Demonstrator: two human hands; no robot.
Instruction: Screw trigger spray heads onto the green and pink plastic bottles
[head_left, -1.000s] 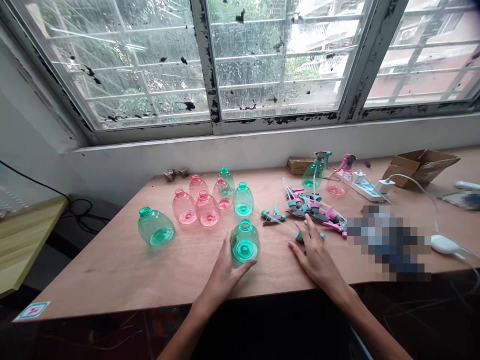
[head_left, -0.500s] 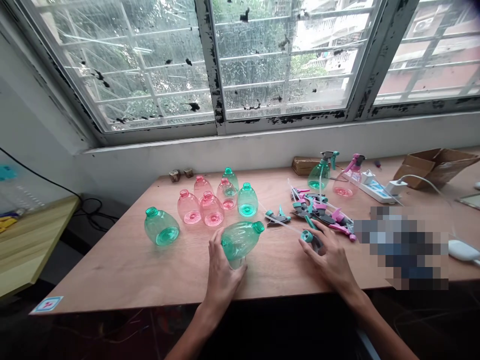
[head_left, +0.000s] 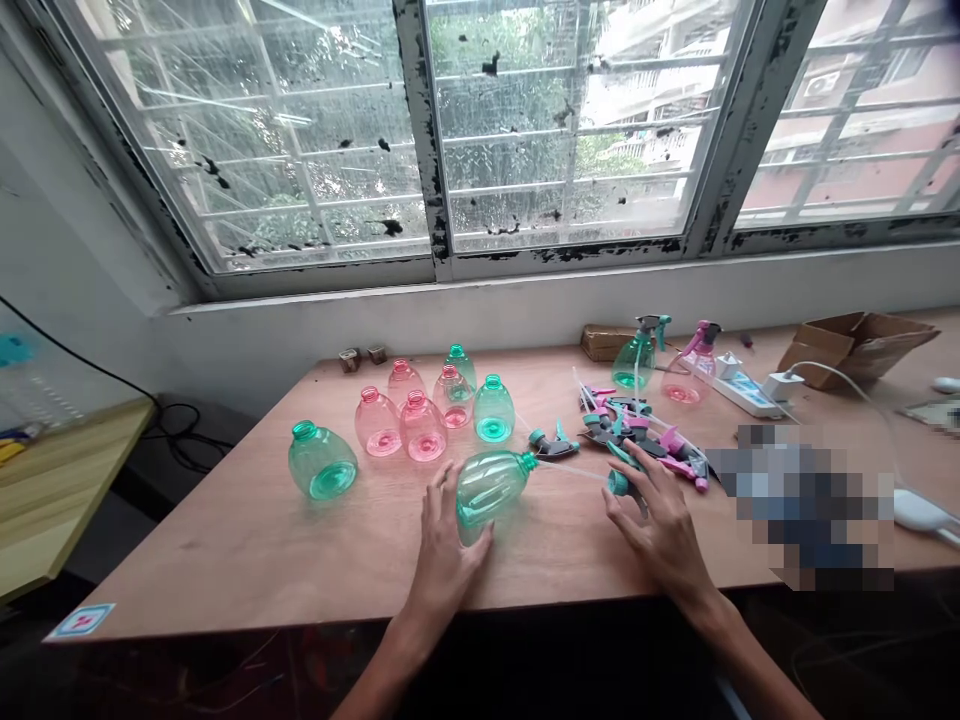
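Green bottle [head_left: 491, 490] tipped sideways between the hands, near the table's [head_left: 300, 570] front edge.
Left hand [head_left: 448, 535] clamped on bottle's base end; right hand [head_left: 664, 525] clamped on spray head [head_left: 618, 483], its tube [head_left: 574, 469] reaching toward bottle mouth, insertion unclear. Pink bottles [head_left: 425, 428] stand behind; spray-head pile [head_left: 634, 430] lies beyond right hand.
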